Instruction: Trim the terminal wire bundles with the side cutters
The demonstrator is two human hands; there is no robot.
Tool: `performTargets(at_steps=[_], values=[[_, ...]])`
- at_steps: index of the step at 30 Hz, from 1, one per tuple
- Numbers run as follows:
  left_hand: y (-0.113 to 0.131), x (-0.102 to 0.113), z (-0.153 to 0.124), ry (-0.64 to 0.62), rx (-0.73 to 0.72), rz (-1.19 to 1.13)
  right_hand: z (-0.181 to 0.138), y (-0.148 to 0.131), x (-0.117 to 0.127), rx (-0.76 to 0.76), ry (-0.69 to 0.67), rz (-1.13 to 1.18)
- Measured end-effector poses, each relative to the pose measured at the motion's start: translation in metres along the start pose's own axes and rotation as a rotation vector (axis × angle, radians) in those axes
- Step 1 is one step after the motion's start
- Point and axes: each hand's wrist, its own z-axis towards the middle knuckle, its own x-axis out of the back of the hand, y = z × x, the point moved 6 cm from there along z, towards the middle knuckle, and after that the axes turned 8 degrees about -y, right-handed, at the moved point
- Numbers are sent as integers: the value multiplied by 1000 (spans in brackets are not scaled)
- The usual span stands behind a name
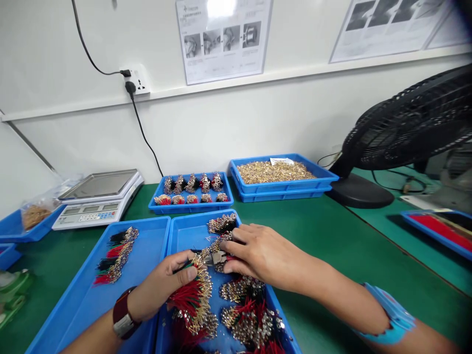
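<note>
My left hand [160,281] is closed around a bundle of red, black and green wires with metal terminals [199,292], held over the right-hand blue tray [186,231]. My right hand [261,253] grips a pair of pliers [217,258], whose metal jaws reach the top of the bundle. The pliers' handles are mostly hidden by my fingers. More terminal wire bundles [243,290] lie in that tray below and beyond my right hand. Beside it, a second blue tray [84,300] holds a row of red and black wire bundles [120,253].
At the back stand a tray of sorted bundles [191,209] and stacked trays of brass-coloured terminals [275,172]. A scale [99,196] sits at the left, near a bagged lot of parts [35,214]. A black fan [409,118] leans over the right side.
</note>
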Motion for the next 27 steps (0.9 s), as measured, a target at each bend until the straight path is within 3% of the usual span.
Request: performTargets(at_steps=[10,19,27], values=[[-1,-4,2,-12,-6,-92,0,-1,-2,49,-24,41],[-7,5,3,39,60,208,-2,-5,2,83,-32,84],[9,-3,2,-87,20,298,-1,-5,1,60,-19,37]])
